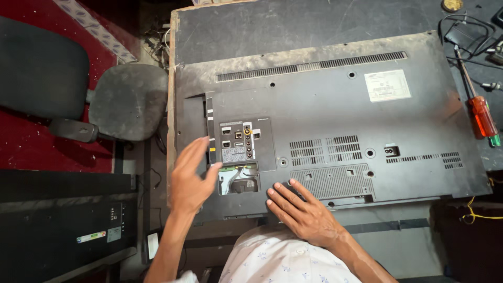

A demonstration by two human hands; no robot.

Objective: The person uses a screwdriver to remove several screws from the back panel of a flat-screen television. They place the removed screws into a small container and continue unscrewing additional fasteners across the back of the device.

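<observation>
Resting flat with fingers spread, my right hand [303,209] presses lightly on the lower edge of the television back cover [325,120], just below the vented grille. My left hand [191,175] is open too, fingers together and slightly curled, its thumb touching the cover beside the port panel [238,141] and the small open recess [238,180] under it; neither hand grips anything. The set lies face down on the desk [314,23], its near edge hanging a little past the desk toward me, its left side at the desk's left edge.

I judge the cover to be thin, stiff plastic that would flex and could crack if pried at one point, and dusty enough to be slippery. The glass panel underneath makes the whole thing heavy-ish and fragile, so I would hold it by the two long edges, never by the recess or vents. Beyond it, an orange-handled screwdriver [482,116] lies at the right edge, with tangled cables [466,31] above. A grey stool [128,102] stands off to the left.
</observation>
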